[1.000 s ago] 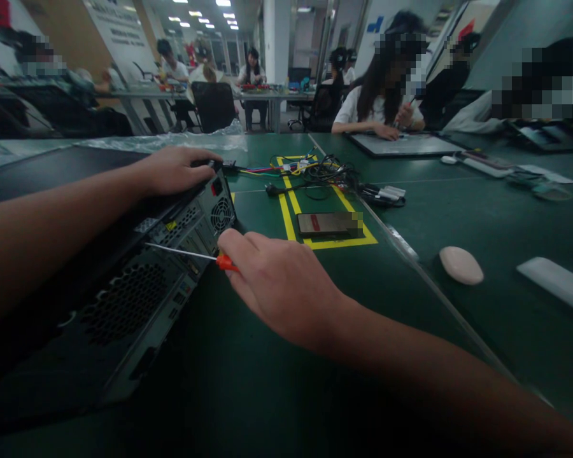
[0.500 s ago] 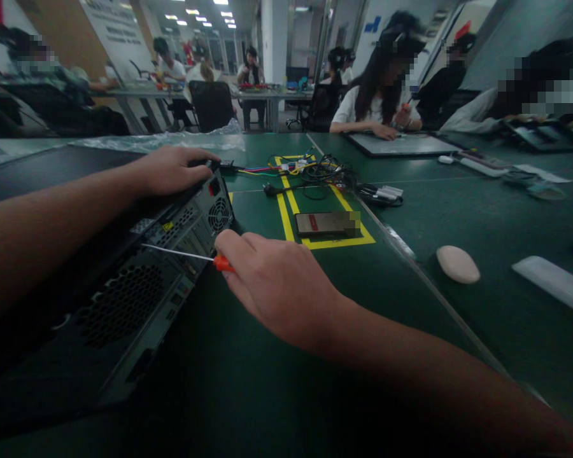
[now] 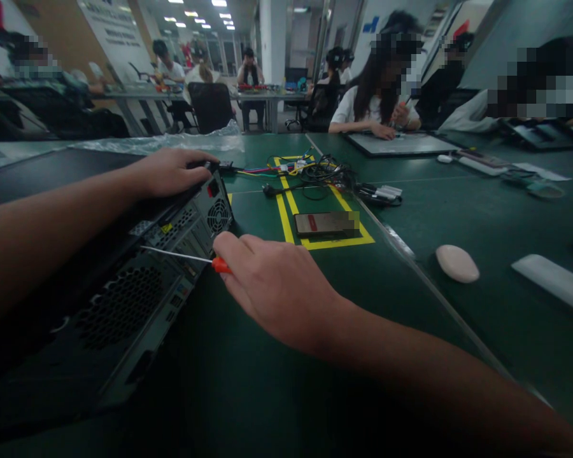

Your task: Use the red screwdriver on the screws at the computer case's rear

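A black desktop computer case stands at the left, its rear panel with vents and ports facing right. My left hand lies on the top of the case near the rear corner, fingers stretched to the edge and thumb apart. A screwdriver with an orange handle is gripped in my right hand, fingers wrapped round it. Its thin shaft points left, with the tip at the upper part of the rear panel above the large honeycomb vent. Whether the tip sits in a screw is too small to tell.
Beyond the case lie tangled cables and a phone within yellow tape on the green table. To the right are a pale rounded object and a white bar-shaped object. Several people sit at tables further off.
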Motion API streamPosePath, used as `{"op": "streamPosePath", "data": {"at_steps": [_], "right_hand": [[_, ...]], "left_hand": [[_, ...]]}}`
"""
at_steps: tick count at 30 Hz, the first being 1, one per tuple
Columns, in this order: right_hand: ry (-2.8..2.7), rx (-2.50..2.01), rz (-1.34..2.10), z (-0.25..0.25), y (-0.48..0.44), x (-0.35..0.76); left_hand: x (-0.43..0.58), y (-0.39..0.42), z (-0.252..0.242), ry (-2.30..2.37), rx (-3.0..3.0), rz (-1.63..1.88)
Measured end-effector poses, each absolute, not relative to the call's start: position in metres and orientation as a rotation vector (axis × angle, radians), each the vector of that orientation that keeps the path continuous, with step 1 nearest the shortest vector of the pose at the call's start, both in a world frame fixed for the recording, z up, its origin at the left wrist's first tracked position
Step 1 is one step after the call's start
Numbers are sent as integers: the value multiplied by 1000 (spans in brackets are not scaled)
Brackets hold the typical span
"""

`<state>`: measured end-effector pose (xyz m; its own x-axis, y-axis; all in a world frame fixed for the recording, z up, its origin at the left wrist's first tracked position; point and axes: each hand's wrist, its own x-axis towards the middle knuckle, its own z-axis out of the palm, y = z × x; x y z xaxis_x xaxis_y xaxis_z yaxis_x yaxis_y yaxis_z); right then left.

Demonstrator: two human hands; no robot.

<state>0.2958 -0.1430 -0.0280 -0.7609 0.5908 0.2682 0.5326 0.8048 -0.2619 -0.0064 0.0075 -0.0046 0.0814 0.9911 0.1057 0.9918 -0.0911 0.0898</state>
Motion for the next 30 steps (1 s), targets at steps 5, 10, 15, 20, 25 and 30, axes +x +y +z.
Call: {"op": "streamPosePath", "data": {"at_steps": [5,10,15,20,25,30], "right_hand": [[-2655,-857,261,-25,-144,297],[-2656,-878,283,-24,-144,297],[-2666,-865,270,-24,-143,297],[-2661,-883,261,-25,-143,297],[-2654,-891,273,-24,-144,297],[-2657,-918,269,-22,-144,295]], "left_hand": [[-9,9,-5,-2081,-2352,-236],[-10,10,-4,-2103,-2338,-246],[-9,9,-4,-2095,-2348,-264],[-10,10,-5,-2076,-2354,-235],[-11,11,-6,-2077,-2347,-250],[-12,10,-6,-2066,-2371,-260]]}}
